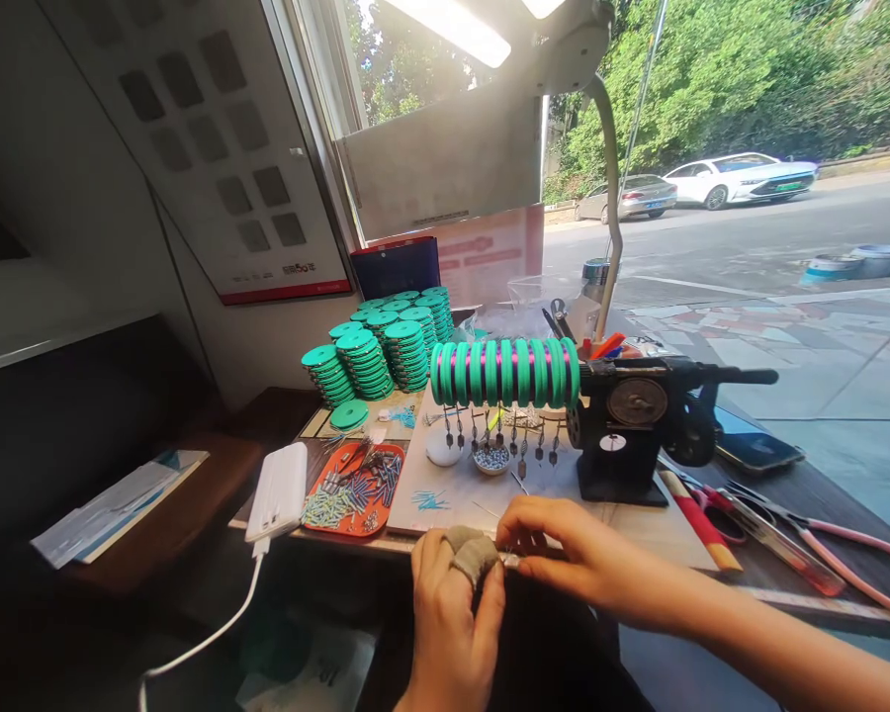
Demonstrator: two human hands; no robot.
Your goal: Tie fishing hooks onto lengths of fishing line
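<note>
My left hand (452,603) is at the table's front edge, fingers curled, with grey cloth wraps (473,552) on two fingertips. My right hand (564,549) reaches in from the right and pinches something tiny against the left fingertips; I cannot make out what. Just beyond, a black hand-crank winder (638,415) carries a row of green spools (504,372) wound with purple line. Small hooks and sinkers (500,435) hang below the spools. A small bowl of beads (491,458) sits in front.
Stacks of green spools (378,351) stand at the back left. An orange tray of small tubes (352,489) and a white power bank (279,491) with cable lie at left. Pliers (823,539), scissors and a phone (756,450) lie at right. A lamp arm (612,198) rises behind.
</note>
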